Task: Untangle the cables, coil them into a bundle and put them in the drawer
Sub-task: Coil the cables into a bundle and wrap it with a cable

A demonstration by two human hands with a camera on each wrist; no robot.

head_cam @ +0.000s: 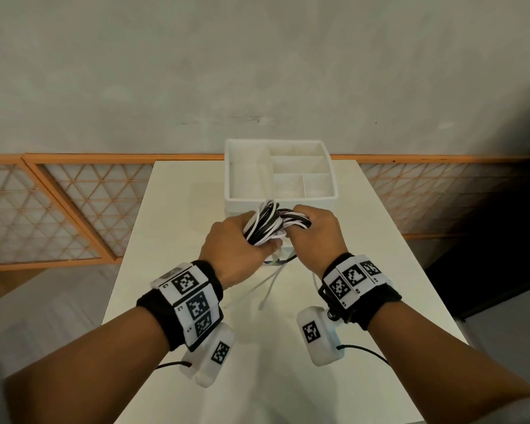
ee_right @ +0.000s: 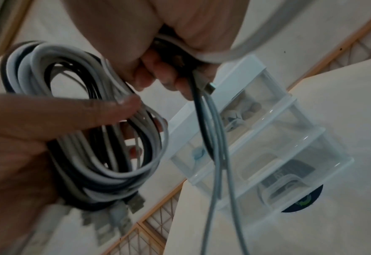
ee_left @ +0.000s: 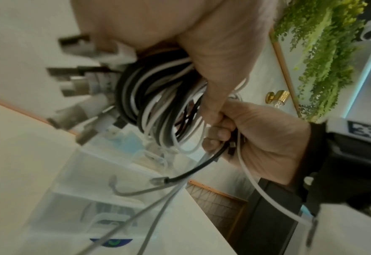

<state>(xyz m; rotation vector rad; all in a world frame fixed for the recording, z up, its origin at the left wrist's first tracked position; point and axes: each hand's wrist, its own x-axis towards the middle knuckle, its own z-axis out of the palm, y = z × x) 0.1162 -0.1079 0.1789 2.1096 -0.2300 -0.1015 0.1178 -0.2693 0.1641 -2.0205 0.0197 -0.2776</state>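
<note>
- Left hand is closed round the near-left side of the cable coil, fingers wrapped through the loops; in the right wrist view its thumb lies across the strands.
- Right hand is closed on the coil's right side, fingers curled over a few strands; in the left wrist view it also pinches the loose tails.
- Coil is mixed black and white cable, held in the air between both hands, above the middle of the table and just in front of the drawer unit.
- Loose ends hang from under the hands toward the table top; several plug ends stick out on the left hand's side of the coil, blurred.
- Drawer unit stands at the table's far edge, centred. White, with an open divided tray on top; clear drawer fronts are stacked below. Whether any drawer is pulled out, cannot tell.
- Both wrists carry black bands with square printed markers and white camera housings.
- Beyond the table: orange-framed lattice panel along a pale wall.
</note>
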